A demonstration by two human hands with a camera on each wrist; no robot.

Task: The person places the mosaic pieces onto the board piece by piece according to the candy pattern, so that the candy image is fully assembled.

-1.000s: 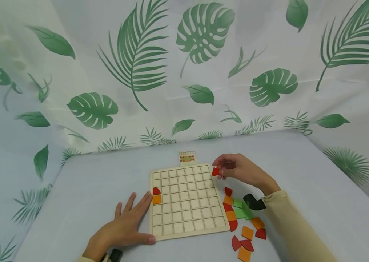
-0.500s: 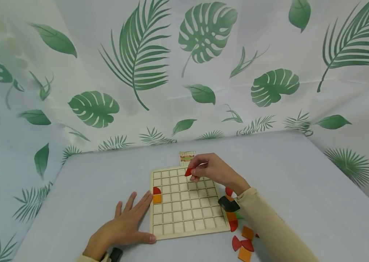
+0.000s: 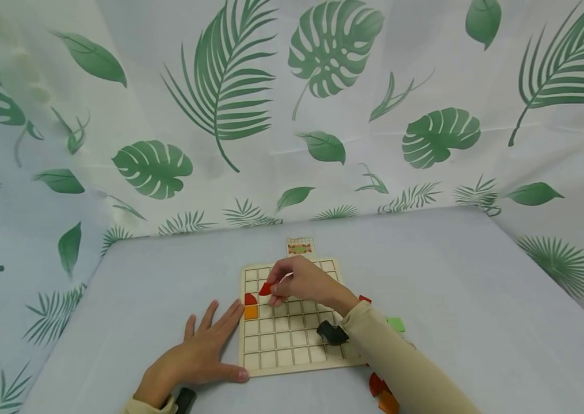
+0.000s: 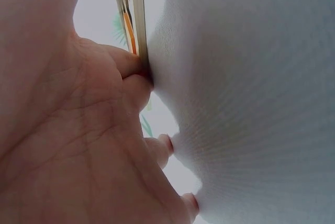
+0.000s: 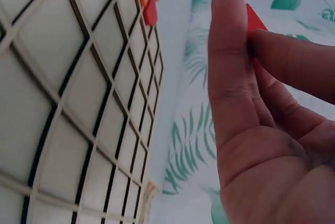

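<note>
My right hand [image 3: 302, 283] pinches a red quarter-circle tile [image 3: 264, 289] between thumb and fingers, above the upper left part of a wooden grid board [image 3: 281, 342]. In the right wrist view only a corner of the red tile [image 5: 255, 21] shows past the thumb. A second red quarter-circle tile [image 3: 250, 299] and an orange square tile [image 3: 251, 311] lie in the board's leftmost column, one above the other. My left hand [image 3: 195, 356] lies spread on the table, index fingertip and thumb touching the board's left edge [image 4: 138, 20].
A small pattern card [image 3: 300, 247] lies behind the board. Loose tiles lie to the board's right, partly hidden by my right sleeve [image 3: 400, 362]: a green tile [image 3: 396, 324], red tiles [image 3: 376, 384] and an orange tile [image 3: 388, 402]. A leaf-print cloth [image 3: 250, 190] rises behind the table.
My right hand has carried the red quarter-circle tile leftward from beyond the board's right edge to above its left columns. The left hand has stayed in place.
</note>
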